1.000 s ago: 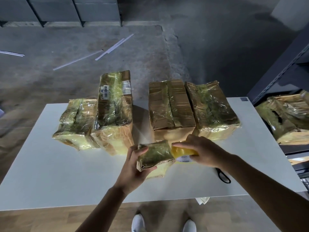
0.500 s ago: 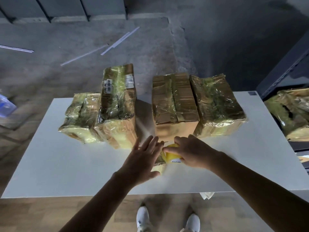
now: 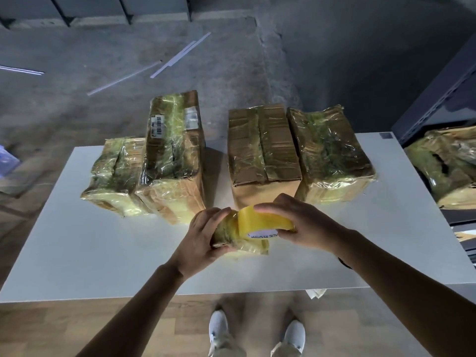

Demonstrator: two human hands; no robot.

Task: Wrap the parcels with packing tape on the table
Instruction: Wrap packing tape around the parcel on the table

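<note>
The left hand (image 3: 203,240) gripped the left end of the small parcel (image 3: 228,231), fingers curled over its top, near the 6 o'clock edge of the table (image 3: 103,240); whether the parcel's underside rested on the surface could not be told. At the parcel's 3 o'clock end, the tape roll (image 3: 260,220) sat against it, pinched by the right hand (image 3: 306,225) with fingers arched over the rim and thumb beneath. The likely trouble was the tape: with so short a stretch between roll and parcel, it might fold onto itself or crease over the crinkled film. The slick wrapping might also let the parcel twist in a one-ended hold, skewing the band, and so close to the near edge a slip could send it to the floor. Counted: four large parcels (image 3: 175,150) in a row from 10 to 2 o'clock, all glossy with film, one small parcel, one roll, two hands.
</note>
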